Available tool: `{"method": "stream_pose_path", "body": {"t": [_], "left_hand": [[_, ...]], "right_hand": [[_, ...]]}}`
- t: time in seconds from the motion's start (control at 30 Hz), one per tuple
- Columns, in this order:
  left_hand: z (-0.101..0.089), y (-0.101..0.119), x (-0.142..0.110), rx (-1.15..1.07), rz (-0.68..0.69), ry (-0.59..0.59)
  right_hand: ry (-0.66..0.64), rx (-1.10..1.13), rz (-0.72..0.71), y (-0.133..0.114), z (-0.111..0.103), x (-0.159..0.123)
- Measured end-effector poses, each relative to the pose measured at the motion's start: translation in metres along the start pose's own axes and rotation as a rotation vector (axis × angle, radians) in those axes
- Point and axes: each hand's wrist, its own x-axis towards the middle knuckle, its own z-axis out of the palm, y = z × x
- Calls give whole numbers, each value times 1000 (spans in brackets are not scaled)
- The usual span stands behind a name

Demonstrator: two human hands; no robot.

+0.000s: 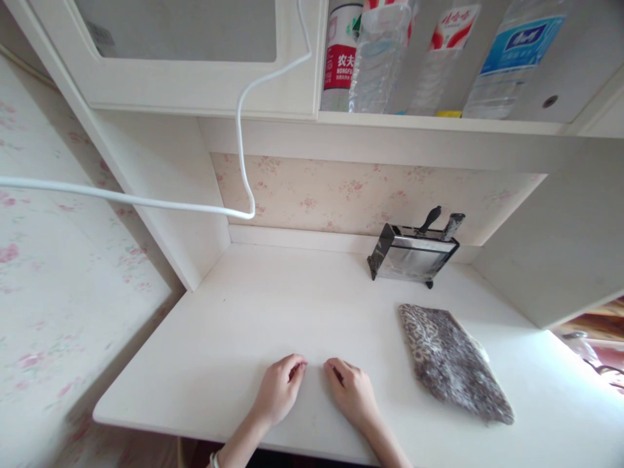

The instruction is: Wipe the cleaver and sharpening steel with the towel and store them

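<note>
My left hand (281, 385) rests near the front of the white tabletop (273, 305), its fingers curled into a loose fist with nothing showing in them. Across a small gap, my right hand (351, 392) lies on the same surface, also curled and holding nothing that I can see. To the right of it is a folded grey-brown cloth (453, 364) with a fuzzy, patterned face. Farther back stands a knife rack (414, 253) with black ends and a shiny front. Two dark handles (441, 224) stick up from it.
Above the table, an open shelf (439, 125) holds several plastic bottles (383, 58) beside a cabinet door (195, 84). A white cable (170, 205) hangs across the upper left. Side panels (160, 195) bound the table's back part, and flowered wallpaper (39, 312) covers the left wall.
</note>
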Motion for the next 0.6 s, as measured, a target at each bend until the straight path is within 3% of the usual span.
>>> {"method": "stream_pose_path", "body": {"t": [0.6], "left_hand": [[0, 0, 0, 6, -6, -2]], "right_hand": [[-4, 3, -1, 0, 1, 0]]}}
